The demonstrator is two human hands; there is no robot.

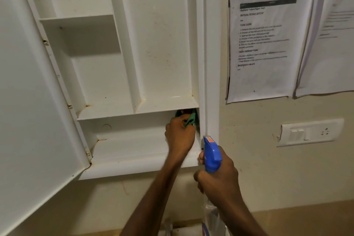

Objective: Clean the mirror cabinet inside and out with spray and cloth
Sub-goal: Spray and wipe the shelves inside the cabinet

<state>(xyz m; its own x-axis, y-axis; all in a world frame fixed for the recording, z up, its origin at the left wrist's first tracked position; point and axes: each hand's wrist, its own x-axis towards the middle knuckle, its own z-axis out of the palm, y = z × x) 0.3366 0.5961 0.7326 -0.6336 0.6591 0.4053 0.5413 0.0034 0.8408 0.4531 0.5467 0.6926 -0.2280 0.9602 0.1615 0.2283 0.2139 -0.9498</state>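
The white mirror cabinet [159, 44] hangs open on the wall, its door [28, 101] swung out to the left. Its shelves are bare and stained. My left hand [179, 134] reaches into the bottom compartment at its right end and grips a green cloth [190, 119] against the back corner; part of the cloth is hidden under the shelf. My right hand [218, 176] holds a spray bottle with a blue trigger head [211, 154] just below the cabinet's lower right corner, nozzle pointing up. The clear bottle body [212, 218] hangs below the hand.
Two printed sheets [266, 40] are taped to the beige wall right of the cabinet. A white switch and socket plate [308, 132] sits below them. Rusty hinges [45, 41] run along the door's edge.
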